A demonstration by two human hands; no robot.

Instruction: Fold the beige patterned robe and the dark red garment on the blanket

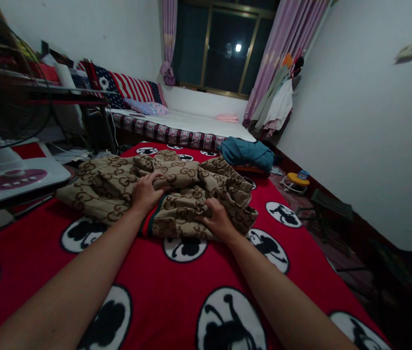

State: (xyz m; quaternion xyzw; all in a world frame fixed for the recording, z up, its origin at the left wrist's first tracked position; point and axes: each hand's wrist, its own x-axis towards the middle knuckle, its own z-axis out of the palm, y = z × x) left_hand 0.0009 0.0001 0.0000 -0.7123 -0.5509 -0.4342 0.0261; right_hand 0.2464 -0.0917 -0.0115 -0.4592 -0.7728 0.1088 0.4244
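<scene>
A pair of tan trousers (177, 214) with a brown letter pattern lies rumpled and partly folded on the red bedspread. A gathered elastic waistband is at its right end, and a green and red stripe crosses its near side. My left hand (149, 193) rests on the middle of the cloth, fingers stretched forward and thumb apart. Further right, near the waistband, my right hand (220, 219) has its fingers and thumb closed on a fold of the trousers. The undersides of both hands' fingers are partly hidden.
The red bedspread (162, 301) carries white circles with black figures. A white fan base (16, 175) stands close on the left. Beyond the trousers lie a teal cloth bundle (246, 151) and another bed (191, 121). Stools, one with a yellow seat (297, 179), stand along the right wall.
</scene>
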